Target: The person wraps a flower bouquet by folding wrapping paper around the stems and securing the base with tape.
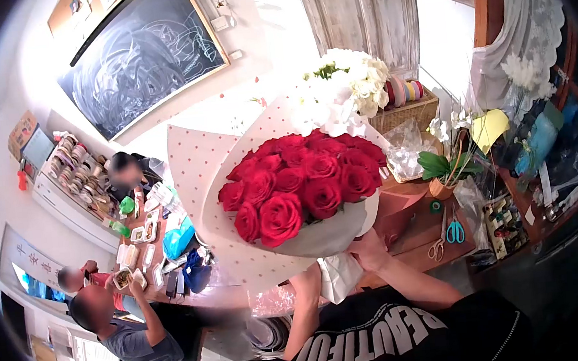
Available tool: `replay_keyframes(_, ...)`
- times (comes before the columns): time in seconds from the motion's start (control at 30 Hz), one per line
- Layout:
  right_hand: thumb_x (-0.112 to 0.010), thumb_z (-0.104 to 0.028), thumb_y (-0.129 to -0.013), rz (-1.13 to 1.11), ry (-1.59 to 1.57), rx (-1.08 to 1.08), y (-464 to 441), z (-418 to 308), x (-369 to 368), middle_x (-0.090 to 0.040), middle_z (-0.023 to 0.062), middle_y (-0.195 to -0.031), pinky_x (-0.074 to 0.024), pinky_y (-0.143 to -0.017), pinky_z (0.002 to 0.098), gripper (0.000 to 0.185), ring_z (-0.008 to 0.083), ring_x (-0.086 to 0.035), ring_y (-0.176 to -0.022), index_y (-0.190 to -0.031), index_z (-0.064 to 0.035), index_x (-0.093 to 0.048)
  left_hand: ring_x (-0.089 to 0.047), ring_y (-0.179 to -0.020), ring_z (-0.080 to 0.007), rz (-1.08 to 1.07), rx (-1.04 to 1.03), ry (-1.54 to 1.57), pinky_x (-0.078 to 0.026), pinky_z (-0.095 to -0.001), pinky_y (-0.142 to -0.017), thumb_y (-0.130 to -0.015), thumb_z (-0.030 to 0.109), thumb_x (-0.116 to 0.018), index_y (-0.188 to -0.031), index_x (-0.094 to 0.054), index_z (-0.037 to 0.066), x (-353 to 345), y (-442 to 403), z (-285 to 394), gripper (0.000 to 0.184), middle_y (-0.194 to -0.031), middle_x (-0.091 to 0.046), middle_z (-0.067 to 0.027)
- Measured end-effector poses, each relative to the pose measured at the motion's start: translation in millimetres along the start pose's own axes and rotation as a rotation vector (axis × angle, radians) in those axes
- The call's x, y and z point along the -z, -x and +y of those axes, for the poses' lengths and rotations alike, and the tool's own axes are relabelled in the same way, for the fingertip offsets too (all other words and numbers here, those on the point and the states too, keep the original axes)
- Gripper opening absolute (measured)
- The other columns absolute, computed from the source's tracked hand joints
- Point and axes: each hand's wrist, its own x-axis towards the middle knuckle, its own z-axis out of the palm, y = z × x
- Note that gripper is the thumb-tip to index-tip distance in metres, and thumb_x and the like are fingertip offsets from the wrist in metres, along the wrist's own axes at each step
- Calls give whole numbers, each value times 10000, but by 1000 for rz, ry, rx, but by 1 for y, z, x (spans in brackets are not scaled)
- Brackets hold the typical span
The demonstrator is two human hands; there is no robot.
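Observation:
A large bouquet of red roses [303,186] is held up before my chest, tilted so the blooms face me. Its outer wrapping paper [202,164] is pale with small red dots, and the paper gathers into a white bundle [339,278] at the bottom. My left hand [306,281] grips the wrapping on the left of this gathered part. On the right, my right hand [369,250] is closed on the paper just under the blooms. The wrapping hides most fingers of both hands. White flowers [346,83] appear behind the bouquet's top.
On the table at right lie scissors with blue handles [454,230] and another pair [438,246], near a potted orchid [443,184]. A basket [407,116] holds ribbon rolls. At left, several people sit around food containers [128,255] and a blue bag [178,238].

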Motion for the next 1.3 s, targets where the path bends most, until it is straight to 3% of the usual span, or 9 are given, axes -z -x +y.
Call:
replay_keyframes(0.4, -742, -12, -751, -50, 107, -187, -20, 1, 18, -644, 36, -1020, -482, -824, 262, 405, 124, -610, -937, -1123, -2, -582, -492, -1038, -442, -53, -78, -218, -326, -499, -952, -744, 1, -618, -1104, -567, -17, -6, -41, 24, 364, -1118, -558, -249)
replay_keyframes(0.5, -751, -14, -740, -47, 31, -50, -25, -4, 12, -636, 20, -1017, -492, -806, 264, 427, 112, -607, -924, -1130, -10, -576, -601, -788, -420, 72, -244, -292, -481, -444, -673, -734, -17, -577, -888, -612, -27, -6, -57, 36, 157, -827, -628, -197)
replay_keyframes(0.57, -716, 7, -754, -99, 51, 32, -29, -4, 17, -602, 51, -1138, -508, -813, 274, 487, 142, -590, -1022, -1207, -23, -539, -606, -789, -412, 51, -422, -362, -490, -432, -686, -738, -29, -571, -933, -600, -20, 2, -69, 34, 197, -835, -633, -180)
replay_keyframes(0.73, -691, -27, -801, -127, 149, 143, -34, -7, 22, -605, 63, -1120, -530, -774, 280, 407, 154, -607, -990, -1180, -22, -543, -617, -906, -346, -105, 94, -60, -479, -427, -757, -816, -17, -556, -960, -574, -28, 7, -98, 15, 145, -943, -629, -188)
replay_keyframes(0.9, -706, -20, -791, -64, 304, 142, -27, -12, 32, -584, 59, -1158, -462, -885, 295, 419, 142, -557, -1036, -1175, 0, -539, -605, -979, -328, 12, -218, -76, -468, -414, -799, -875, 38, -531, -1040, -573, -47, 0, -86, 4, 191, -1013, -628, -190)
replay_keyframes(1.0, -653, -36, -842, -21, 213, 227, -27, -16, 30, -577, 74, -1172, -439, -917, 307, 353, 147, -546, -1050, -1173, 3, -538, -602, -979, -321, 4, 140, -86, -473, -397, -806, -917, 66, -503, -1092, -556, -72, -5, -82, -19, 229, -1044, -628, -182)
replay_keyframes(1.1, -598, -60, -884, -19, 559, 322, -19, -27, 47, -573, 78, -1164, -446, -913, 313, 335, 152, -544, -1055, -1204, -7, -515, -613, -922, -254, 328, -95, -309, -488, -366, -779, -951, 92, -488, -1089, -543, -97, -2, -90, -37, 240, -1005, -631, -162)
replay_keyframes(1.17, -575, -71, -900, 25, 534, 228, -9, -36, 56, -557, 90, -1192, -464, -909, 349, 370, 190, -543, -1082, -1254, -24, -478, -606, -860, -193, 286, 301, 20, -497, -342, -736, -972, 129, -473, -1068, -544, -109, 22, -87, -35, 266, -954, -630, -140)
replay_keyframes(1.3, -595, -60, -887, 137, 496, 258, 8, -29, 137, -502, 101, -1294, -494, -908, 428, 492, 254, -533, -1140, -1340, -63, -403, -627, -781, -179, 451, 244, 12, -551, -286, -733, -984, 254, -491, -1081, -557, -112, 72, -52, -130, 385, -932, -634, -146)
